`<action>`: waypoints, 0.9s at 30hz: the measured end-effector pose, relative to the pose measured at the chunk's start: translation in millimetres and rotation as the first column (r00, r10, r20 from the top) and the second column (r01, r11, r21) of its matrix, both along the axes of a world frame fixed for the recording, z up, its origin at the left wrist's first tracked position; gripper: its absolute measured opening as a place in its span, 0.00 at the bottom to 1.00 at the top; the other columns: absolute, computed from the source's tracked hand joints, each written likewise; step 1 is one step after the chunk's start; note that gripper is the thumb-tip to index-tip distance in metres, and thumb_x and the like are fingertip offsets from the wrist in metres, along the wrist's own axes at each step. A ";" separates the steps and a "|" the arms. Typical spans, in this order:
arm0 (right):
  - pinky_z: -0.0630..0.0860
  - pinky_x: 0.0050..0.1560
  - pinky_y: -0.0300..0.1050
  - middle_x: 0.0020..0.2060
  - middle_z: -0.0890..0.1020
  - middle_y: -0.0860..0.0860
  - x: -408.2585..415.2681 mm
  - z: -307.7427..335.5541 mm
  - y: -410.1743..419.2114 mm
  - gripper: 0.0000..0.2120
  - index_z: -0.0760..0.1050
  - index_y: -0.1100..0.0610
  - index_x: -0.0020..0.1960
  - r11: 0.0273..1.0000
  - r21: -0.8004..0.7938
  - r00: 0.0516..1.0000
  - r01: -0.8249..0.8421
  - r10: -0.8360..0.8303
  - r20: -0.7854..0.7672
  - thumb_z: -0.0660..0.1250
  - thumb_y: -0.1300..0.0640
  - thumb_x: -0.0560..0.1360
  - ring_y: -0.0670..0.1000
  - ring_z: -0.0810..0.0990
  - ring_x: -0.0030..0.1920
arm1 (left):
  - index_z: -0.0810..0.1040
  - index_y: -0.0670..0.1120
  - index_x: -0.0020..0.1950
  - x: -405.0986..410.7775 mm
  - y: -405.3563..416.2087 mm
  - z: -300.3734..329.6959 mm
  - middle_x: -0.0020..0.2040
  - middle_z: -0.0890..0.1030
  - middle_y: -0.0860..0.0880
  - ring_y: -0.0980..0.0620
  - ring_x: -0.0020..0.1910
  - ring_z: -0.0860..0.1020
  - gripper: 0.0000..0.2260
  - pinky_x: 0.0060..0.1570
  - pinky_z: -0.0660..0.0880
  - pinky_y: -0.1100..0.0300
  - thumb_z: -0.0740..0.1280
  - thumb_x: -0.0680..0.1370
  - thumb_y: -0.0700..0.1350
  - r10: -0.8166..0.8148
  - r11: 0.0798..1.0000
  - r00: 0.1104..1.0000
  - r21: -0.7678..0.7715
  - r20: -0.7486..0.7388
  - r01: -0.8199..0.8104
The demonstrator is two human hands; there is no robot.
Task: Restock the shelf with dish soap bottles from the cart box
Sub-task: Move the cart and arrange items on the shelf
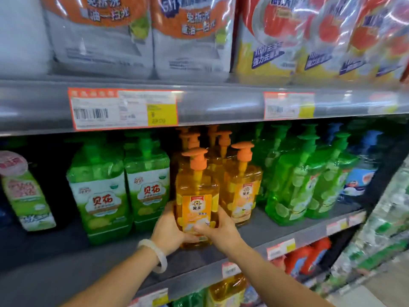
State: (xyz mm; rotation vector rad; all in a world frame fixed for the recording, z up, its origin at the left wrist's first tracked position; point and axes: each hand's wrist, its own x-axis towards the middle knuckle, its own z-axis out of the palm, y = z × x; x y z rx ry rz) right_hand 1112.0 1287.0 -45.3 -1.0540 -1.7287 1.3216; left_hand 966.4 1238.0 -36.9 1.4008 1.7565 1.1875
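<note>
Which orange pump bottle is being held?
The front orange bottle, foremost in its row, gripped low by the left hand and right hand; its neighbour stands untouched.

Orange bottle (197, 196) showing amber liquid, an orange pump and an orange-yellow label with white at its foot; taking it as landmark. Just left of it, green bottles (99, 191) wearing white labels with red characters. Right of it, clear green bottles (294, 185) patterned with pale lime slices. Above it, grey shelf rail (210, 103) carrying red-bordered white tags (124, 108) with yellow patches. Below it, a pale whitish bangle (155, 254) showing.
</note>
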 end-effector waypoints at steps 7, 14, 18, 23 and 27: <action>0.77 0.52 0.48 0.40 0.75 0.46 34.6 -35.2 12.9 0.25 0.68 0.55 0.50 0.987 -0.007 0.979 0.163 -0.161 0.126 0.80 0.56 0.62 0.51 0.77 0.46 | 0.68 0.45 0.65 21.4 5.9 -7.2 0.58 0.79 0.49 0.51 0.57 0.78 0.44 0.57 0.74 0.56 0.83 0.52 0.46 0.158 0.987 0.987 0.020 -0.022 -0.158; 0.77 0.55 0.51 0.53 0.77 0.54 75.1 -16.2 41.8 0.40 0.70 0.58 0.60 0.914 0.176 0.903 0.365 -0.393 0.171 0.81 0.46 0.54 0.55 0.78 0.56 | 0.65 0.44 0.68 45.0 18.4 -2.6 0.62 0.77 0.45 0.46 0.61 0.76 0.43 0.60 0.71 0.55 0.81 0.57 0.37 0.238 0.971 0.971 0.015 0.000 -0.238; 0.63 0.67 0.53 0.69 0.62 0.59 66.4 -2.8 47.6 0.58 0.48 0.61 0.75 0.923 0.234 0.912 0.305 -0.354 0.207 0.81 0.51 0.59 0.58 0.59 0.71 | 0.66 0.46 0.68 46.0 18.3 -2.9 0.61 0.78 0.46 0.46 0.61 0.76 0.42 0.59 0.72 0.56 0.81 0.58 0.37 0.255 0.967 0.967 0.001 -0.011 -0.255; 0.68 0.65 0.56 0.68 0.65 0.58 57.4 -6.3 53.8 0.56 0.49 0.58 0.75 0.922 0.201 0.919 0.331 -0.364 0.154 0.81 0.53 0.59 0.58 0.63 0.70 | 0.64 0.46 0.69 45.6 23.5 -2.9 0.62 0.77 0.46 0.46 0.61 0.76 0.43 0.61 0.72 0.54 0.81 0.58 0.39 0.285 0.959 0.958 0.008 -0.026 -0.285; 0.70 0.63 0.56 0.64 0.69 0.58 53.4 -6.5 61.8 0.53 0.54 0.59 0.72 0.911 0.219 0.912 0.350 -0.385 0.142 0.82 0.54 0.57 0.58 0.67 0.67 | 0.63 0.46 0.71 42.8 30.0 -3.7 0.63 0.76 0.45 0.45 0.62 0.75 0.44 0.62 0.73 0.53 0.81 0.59 0.38 0.304 0.953 0.952 0.001 -0.025 -0.304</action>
